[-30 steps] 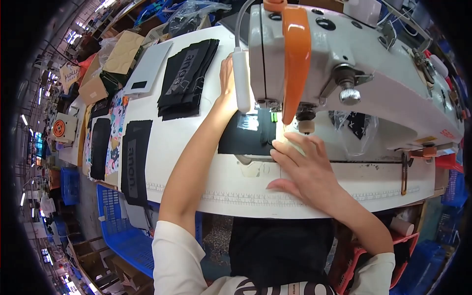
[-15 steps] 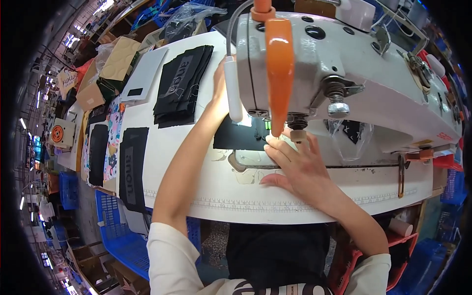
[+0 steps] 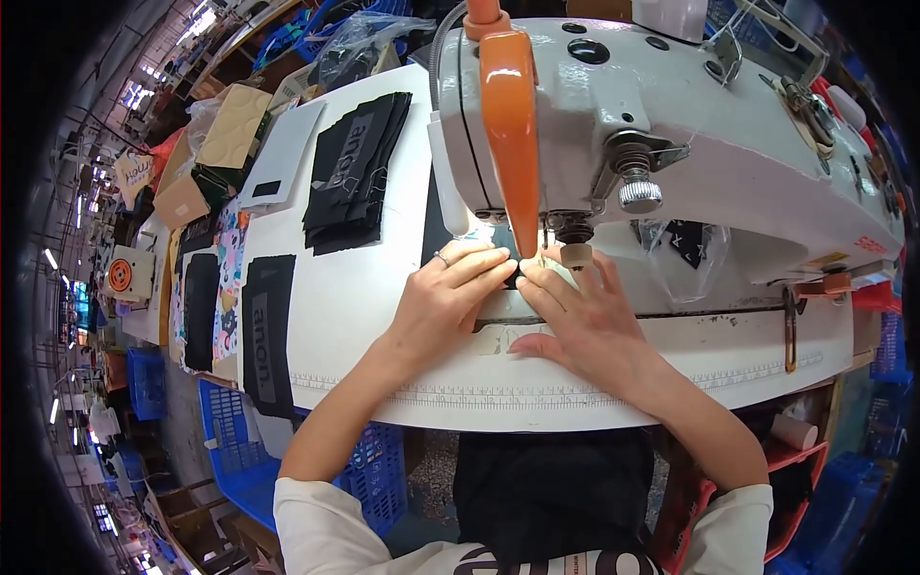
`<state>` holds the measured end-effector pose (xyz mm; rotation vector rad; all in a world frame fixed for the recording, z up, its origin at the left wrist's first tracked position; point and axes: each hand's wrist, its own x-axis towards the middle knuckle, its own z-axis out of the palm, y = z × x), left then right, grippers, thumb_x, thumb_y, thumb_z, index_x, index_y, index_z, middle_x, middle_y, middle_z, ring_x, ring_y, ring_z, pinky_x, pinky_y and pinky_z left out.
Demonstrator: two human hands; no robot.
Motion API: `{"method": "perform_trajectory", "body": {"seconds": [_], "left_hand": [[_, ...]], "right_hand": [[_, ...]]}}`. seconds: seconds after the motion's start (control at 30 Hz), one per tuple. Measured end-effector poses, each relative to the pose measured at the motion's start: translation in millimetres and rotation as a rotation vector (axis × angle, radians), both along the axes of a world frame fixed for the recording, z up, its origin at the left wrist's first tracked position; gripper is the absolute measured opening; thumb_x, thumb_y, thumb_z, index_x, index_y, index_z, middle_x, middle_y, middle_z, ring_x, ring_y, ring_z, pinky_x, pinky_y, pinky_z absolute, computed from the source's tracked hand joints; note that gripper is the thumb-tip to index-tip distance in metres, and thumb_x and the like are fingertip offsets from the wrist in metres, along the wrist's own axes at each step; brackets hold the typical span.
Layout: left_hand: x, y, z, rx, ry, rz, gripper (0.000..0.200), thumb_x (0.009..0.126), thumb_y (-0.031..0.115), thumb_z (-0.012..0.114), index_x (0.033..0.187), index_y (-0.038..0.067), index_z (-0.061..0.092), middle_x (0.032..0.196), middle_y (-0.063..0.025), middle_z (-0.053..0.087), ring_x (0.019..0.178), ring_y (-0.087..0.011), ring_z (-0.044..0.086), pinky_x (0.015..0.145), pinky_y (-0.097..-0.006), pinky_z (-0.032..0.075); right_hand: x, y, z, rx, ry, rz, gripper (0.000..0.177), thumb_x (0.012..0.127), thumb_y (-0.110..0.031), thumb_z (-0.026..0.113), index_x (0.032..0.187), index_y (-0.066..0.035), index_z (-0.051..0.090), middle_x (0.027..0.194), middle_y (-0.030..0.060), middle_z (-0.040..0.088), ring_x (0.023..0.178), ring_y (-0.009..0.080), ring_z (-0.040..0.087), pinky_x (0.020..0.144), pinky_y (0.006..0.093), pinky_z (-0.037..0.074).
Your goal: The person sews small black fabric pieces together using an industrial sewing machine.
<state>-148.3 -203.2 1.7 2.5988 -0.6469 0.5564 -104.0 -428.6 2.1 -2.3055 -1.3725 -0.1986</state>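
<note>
A white industrial sewing machine [image 3: 728, 125] with an orange lever [image 3: 510, 134] stands on a white table [image 3: 355, 287]. Under its needle lies a piece of black fabric [image 3: 436, 225], mostly hidden by the machine head and my hands. My left hand [image 3: 446, 297] lies flat on the fabric just left of the presser foot, a ring on one finger. My right hand [image 3: 585, 321] presses down beside it, fingertips at the foot. The fingertips of both hands meet under the needle.
A stack of black printed fabric pieces [image 3: 355, 168] lies at the table's far left, a single black piece [image 3: 266, 331] hangs over the left edge. A white panel [image 3: 283, 153], cardboard and bags lie beyond. Blue crates [image 3: 240, 450] stand on the floor at the left.
My left hand has drawn back from behind the machine head and now lies flat on the fabric beside my right hand. The right hand has barely moved.
</note>
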Motion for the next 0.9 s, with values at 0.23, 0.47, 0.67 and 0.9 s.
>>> {"method": "perform_trajectory", "body": {"seconds": [0.23,0.47,0.67,0.9], "left_hand": [[-1.2,0.5,9.1,0.193,0.004,-0.014,0.042,0.074,0.001,0.071,0.116,0.003,0.072,0.119,-0.0082,0.07,0.117,-0.0255,0.064,0.09,-0.0334,0.059],[21.4,10.1,-0.2,0.167,0.019,0.04,0.035,0.08,0.006,0.07,0.115,0.004,0.072,0.113,-0.0075,0.073,0.087,-0.0258,0.07,0.076,-0.0321,0.058],[28.1,10.1,-6.5,0.118,-0.033,0.042,0.033,0.08,0.006,0.07,0.113,0.005,0.073,0.111,-0.0084,0.073,0.075,-0.0253,0.067,0.07,-0.0324,0.057],[21.3,10.1,5.7,0.086,-0.068,-0.007,0.032,0.08,0.012,0.074,0.11,0.003,0.072,0.11,-0.0107,0.071,0.076,-0.028,0.066,0.07,-0.0362,0.057]], "right_hand": [[0.0,1.6,0.5,-0.003,0.031,0.01,0.065,0.079,-0.046,0.075,0.125,-0.003,0.06,0.133,0.0072,0.056,0.133,0.0295,0.044,0.11,0.0476,0.032],[-0.4,1.1,-2.7,0.032,0.029,-0.009,0.067,0.081,-0.044,0.075,0.13,-0.001,0.058,0.134,0.0079,0.055,0.131,0.0298,0.046,0.108,0.0472,0.035],[-0.2,0.3,-5.1,0.056,0.046,-0.003,0.065,0.081,-0.041,0.075,0.13,-0.002,0.058,0.134,0.0084,0.055,0.131,0.0296,0.047,0.106,0.0465,0.037],[-2.2,1.8,-4.2,0.084,0.04,0.006,0.062,0.08,-0.037,0.077,0.128,-0.003,0.058,0.133,0.0091,0.055,0.131,0.0287,0.047,0.104,0.0441,0.038]]}}
